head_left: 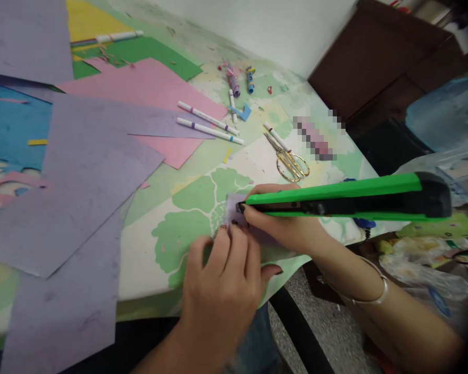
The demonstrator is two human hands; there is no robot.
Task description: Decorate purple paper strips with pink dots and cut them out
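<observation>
A small piece of purple paper [232,203] lies on the tablecloth near the table's front edge, mostly covered by my hands. My right hand [271,221] is closed round the lower end of a green and black box cutter [335,191], which slants up to the right towards me. Its tip is hidden among the fingers, over the paper. My left hand [224,270] lies just beside, fingers bent with their tips on the paper and the thumb held out apart. Gold-handled scissors [290,160] lie slightly open beyond my right hand.
Large purple sheets [86,171], a pink sheet [148,88] and a green sheet [152,54] overlap at left, one purple sheet hanging over the edge. Two white markers [208,124] lie mid-table. Small paper rolls [233,80] stand farther back. Plastic bags [425,265] are at right.
</observation>
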